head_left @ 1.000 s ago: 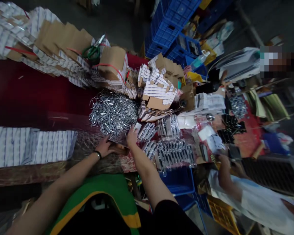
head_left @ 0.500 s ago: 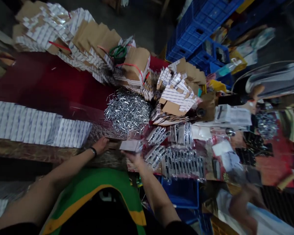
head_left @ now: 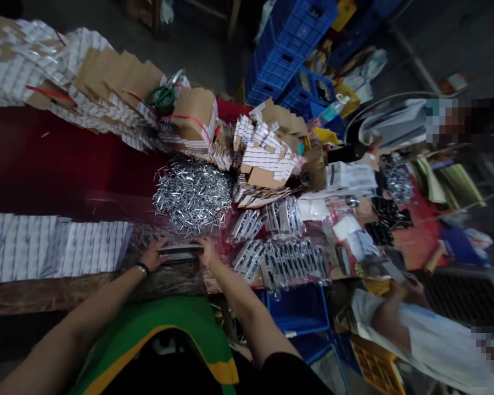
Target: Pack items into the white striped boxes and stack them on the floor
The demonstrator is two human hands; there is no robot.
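Note:
Between my hands, at the table's front edge, is a narrow flat box with a pale grey strip along it and darker edges. My left hand grips its left end, fingers bent round it. At the right end, my right hand closes on it. Its contents do not show. Just beyond my hands lies a heap of small shiny metal pins. Plastic-wrapped packets of black and silver parts lie to the right of my right hand. A row of white striped boxes stands left of my left hand.
Stacks of flat brown-and-white cartons line the table's far side, with green-handled scissors on top. Blue crates are piled behind. An open blue crate sits below the front edge. A co-worker's arm is at right.
My right hand has brought the pale packet left to the brown carton in my left hand; both hands now hold one narrow box by its ends. The view has swung right.

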